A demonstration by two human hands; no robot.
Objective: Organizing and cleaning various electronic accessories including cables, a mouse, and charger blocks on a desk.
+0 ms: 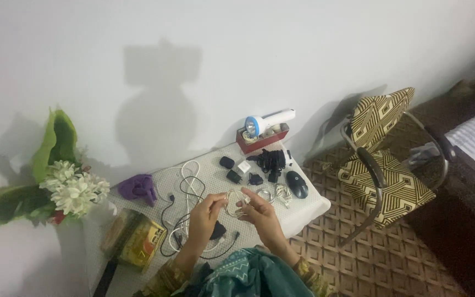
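Observation:
Both my hands are raised over a small white table (311,206). My left hand (204,217) and my right hand (259,212) together pinch a coiled white cable (235,201) between their fingertips. Under them lie tangled white and black cables (185,187), small black chargers (233,176), a white plug (243,166), a black bundle of cords (272,160) and a black mouse (297,184).
A white and blue torch (268,122) rests on a red box (262,139) by the wall. A purple cloth (138,187), a yellow packet (138,239) and a flower plant (56,181) are at the left. A patterned metal-frame chair (386,165) stands at the right.

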